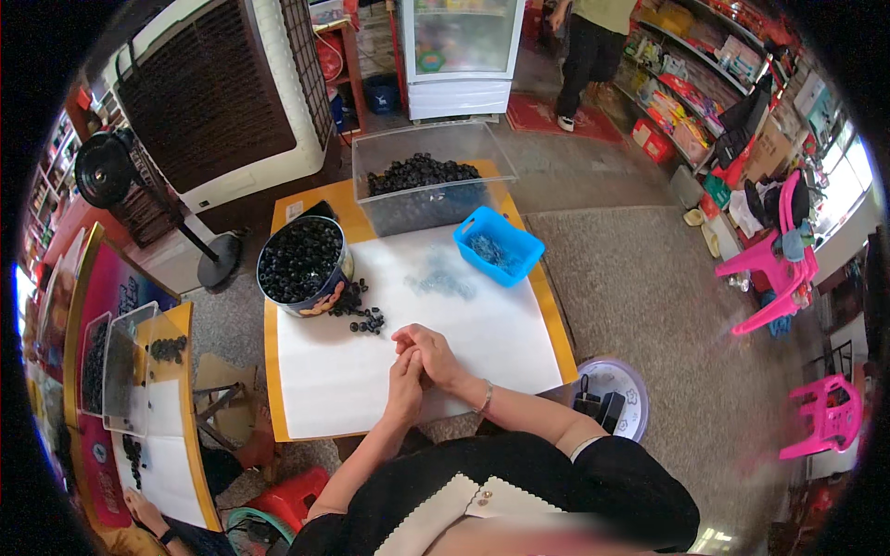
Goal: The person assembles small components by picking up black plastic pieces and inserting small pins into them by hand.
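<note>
Black rings lie beside round tin; clasped hands' fingers' contents unclear.

Open white sheet ahead of both hands; round tin, loose black rings, blue basket beyond

Table was orange under a white sheet. Beyond the clasped hands, black rings lay loose; more filled a dark patterned tin and a clear bin. Basket was blue; chairs pink.
</note>
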Demonstrator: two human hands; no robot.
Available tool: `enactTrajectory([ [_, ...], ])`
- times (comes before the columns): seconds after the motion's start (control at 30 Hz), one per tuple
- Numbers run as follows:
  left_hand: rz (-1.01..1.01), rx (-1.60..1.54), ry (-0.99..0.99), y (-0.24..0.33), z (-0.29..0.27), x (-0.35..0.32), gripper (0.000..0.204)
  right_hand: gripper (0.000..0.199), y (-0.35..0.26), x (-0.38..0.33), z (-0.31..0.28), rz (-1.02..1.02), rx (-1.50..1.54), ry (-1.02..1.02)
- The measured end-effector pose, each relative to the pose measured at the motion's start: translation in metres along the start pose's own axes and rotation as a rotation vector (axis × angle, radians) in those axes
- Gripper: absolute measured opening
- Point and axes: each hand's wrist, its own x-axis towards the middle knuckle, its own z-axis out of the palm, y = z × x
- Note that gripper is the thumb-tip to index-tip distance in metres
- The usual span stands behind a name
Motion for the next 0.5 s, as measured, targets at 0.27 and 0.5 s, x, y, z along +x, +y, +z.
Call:
enactTrajectory([
  [0.27,0.043,0.023,0.083,0.004,0.003,-0.008,0.03,0.033,0.019,-0.003,-0.002,-0.128,-0.145,0.014],
  [0.5,-0.077,-0.589,-0.121,0.006,-0.027,0.026,0.028,0.028,-0.02,-0.003,-0.001,0.091,0.01,-0.074],
])
